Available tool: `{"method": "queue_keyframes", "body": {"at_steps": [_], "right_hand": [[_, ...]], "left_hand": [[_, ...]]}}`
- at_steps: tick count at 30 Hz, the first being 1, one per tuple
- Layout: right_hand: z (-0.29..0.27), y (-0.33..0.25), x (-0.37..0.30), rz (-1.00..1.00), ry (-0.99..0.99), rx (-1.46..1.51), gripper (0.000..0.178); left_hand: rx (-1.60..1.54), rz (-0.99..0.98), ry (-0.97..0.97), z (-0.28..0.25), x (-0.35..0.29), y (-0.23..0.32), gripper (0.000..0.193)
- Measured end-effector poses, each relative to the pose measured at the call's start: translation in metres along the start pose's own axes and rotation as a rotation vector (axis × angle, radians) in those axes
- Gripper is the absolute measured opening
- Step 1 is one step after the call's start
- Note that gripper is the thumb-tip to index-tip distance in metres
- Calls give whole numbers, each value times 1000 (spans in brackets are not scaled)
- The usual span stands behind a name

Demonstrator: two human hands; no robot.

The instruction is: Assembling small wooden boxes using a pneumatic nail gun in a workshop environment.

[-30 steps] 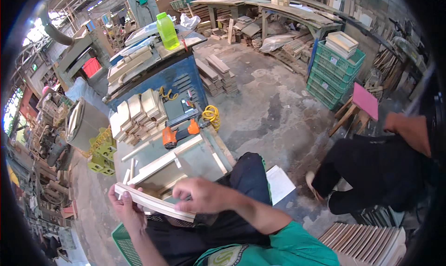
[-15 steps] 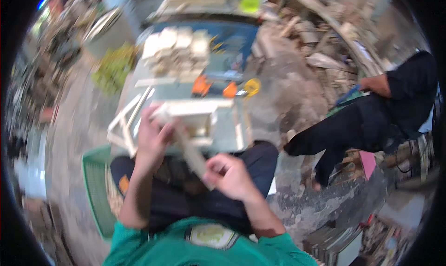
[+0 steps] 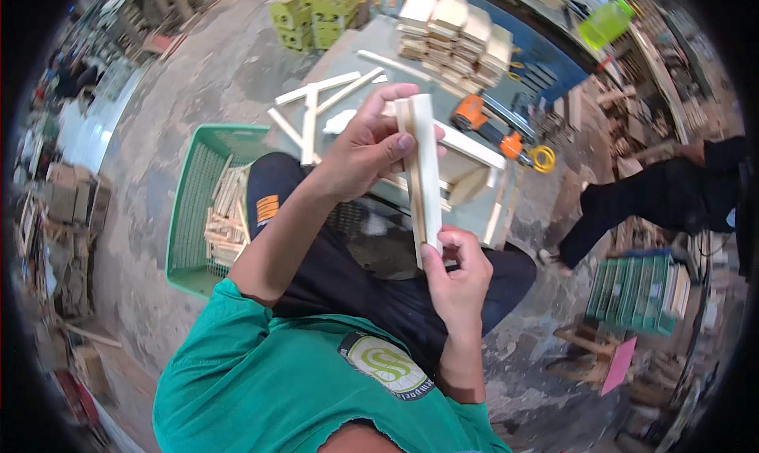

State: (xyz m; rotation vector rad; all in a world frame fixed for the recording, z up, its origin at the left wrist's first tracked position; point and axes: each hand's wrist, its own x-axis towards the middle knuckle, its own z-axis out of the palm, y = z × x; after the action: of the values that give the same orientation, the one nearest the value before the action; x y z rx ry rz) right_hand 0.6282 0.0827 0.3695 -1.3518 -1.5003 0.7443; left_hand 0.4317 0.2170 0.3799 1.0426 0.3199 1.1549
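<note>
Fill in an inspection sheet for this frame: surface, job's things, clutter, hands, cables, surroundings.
Surface: grey worktable in front of the seated person, mostly covered.
Job's things: pale wooden strips held upright together, apparently two or three; exact count unclear.
Clutter: loose wooden slats, stacked wooden blocks and an orange tool on the table.
Hands: left hand grips the strips near the top; right hand holds their lower end.
Cables: yellow coiled hose by the table's edge.
Surroundings: green basket of wood pieces on the concrete floor at the person's left; another person's dark-clothed leg to the right; green crates nearby.
</note>
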Motion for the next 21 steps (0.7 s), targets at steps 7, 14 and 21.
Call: {"method": "queue_keyframes", "body": {"at_steps": [7,14,21], "right_hand": [[11,13,-11,437,-217,636,29],[36,16,-9,575,-301,691,31],[59,10,-2,604,-309,694,32]], "left_hand": [[-193,-167,683,-61,-73,-1,45],[35,-179,989,-159,-84,14,36],[916,-453,878,-286,-5,-17,39]]}}
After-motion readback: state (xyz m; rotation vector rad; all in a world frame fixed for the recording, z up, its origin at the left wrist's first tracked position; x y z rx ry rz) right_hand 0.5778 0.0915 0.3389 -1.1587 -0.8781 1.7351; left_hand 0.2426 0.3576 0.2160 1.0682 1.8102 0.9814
